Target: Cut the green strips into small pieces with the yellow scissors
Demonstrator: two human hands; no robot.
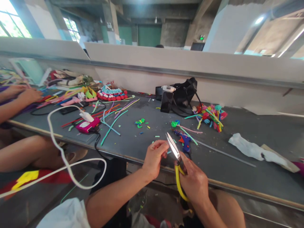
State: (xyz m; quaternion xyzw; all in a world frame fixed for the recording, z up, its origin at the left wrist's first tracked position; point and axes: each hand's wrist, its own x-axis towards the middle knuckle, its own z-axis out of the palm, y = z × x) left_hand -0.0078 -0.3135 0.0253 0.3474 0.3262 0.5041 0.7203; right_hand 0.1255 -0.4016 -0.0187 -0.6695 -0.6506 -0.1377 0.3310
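My right hand [193, 180] grips yellow-handled scissors [175, 155], blades pointing up and left over the near edge of the grey worktable [142, 139]. My left hand [155, 156] is curled in a pinch right at the blade tips; what it pinches is too small to make out. A blue glue gun [184, 141] lies on the table just beyond the scissors, beside a green pipe-cleaner flower [176, 124].
Coloured pipe cleaners [111, 117] and scraps litter the table. A pink charger block [87, 125] with a white cable lies left, a black bag [184, 93] and phone [167, 101] behind, a flower bunch [211, 117] and white cloth [251, 148] right. Another person's hands [21, 95] work at far left.
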